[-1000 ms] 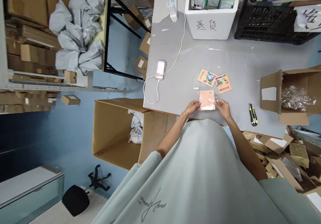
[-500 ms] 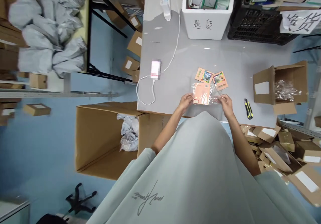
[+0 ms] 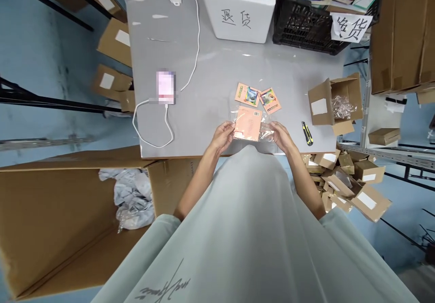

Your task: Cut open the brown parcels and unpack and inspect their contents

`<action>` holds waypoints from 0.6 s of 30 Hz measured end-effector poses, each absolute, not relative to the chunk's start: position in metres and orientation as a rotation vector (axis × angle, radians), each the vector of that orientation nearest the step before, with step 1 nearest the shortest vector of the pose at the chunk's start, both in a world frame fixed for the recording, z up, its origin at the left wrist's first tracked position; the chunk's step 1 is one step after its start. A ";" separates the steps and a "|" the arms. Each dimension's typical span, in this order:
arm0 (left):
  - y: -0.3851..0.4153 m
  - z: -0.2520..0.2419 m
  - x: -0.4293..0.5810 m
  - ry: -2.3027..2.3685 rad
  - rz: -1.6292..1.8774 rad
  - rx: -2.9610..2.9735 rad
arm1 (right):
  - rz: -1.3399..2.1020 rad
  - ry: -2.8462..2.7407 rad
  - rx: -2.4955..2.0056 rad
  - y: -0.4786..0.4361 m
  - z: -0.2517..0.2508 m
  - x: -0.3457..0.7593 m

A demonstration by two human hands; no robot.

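Observation:
Between my hands, at the near edge of the table, lies a salmon-pink booklet (image 3: 248, 123) with a barcode at its upper corner. It is in or on a clear plastic bag (image 3: 267, 132). My left hand (image 3: 223, 136) pinches the left edge of the bag and booklet. The fingers of my right hand (image 3: 280, 136) are closed on the right side of the plastic bag. Just beyond the bag, an orange booklet with a picture (image 3: 248, 95) and a second orange booklet (image 3: 270, 100) lie on the table, their corners close together.
A yellow-black box cutter (image 3: 307, 133) lies right of my hands, near an open cardboard box (image 3: 321, 99) with crumpled plastic. A white bin (image 3: 238, 20) and black crate (image 3: 306, 29) stand behind. Cables and a pixelated device (image 3: 166, 87) are left. A large carton (image 3: 68, 230) stands below left.
My view has swung to the right, so everything on the table appears further left. Both hands keep their hold on the plastic bag, which shows little other movement.

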State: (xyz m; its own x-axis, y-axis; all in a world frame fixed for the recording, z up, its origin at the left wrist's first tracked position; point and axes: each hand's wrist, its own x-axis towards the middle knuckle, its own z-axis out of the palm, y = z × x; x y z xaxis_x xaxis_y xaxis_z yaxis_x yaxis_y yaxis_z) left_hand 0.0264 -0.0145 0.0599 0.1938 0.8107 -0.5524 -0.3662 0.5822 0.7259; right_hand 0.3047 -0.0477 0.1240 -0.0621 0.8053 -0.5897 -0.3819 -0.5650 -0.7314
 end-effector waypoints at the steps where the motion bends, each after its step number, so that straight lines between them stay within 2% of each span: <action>1: -0.015 0.063 0.027 1.092 0.853 0.514 | 1.750 -0.486 -1.387 -0.048 0.121 0.303; 8: -0.023 0.074 0.033 1.059 0.758 0.495 | 1.634 -0.507 -1.502 -0.053 0.106 0.294; 18: -0.027 0.087 0.026 1.242 0.769 0.535 | 1.729 -0.629 -1.418 -0.048 0.105 0.292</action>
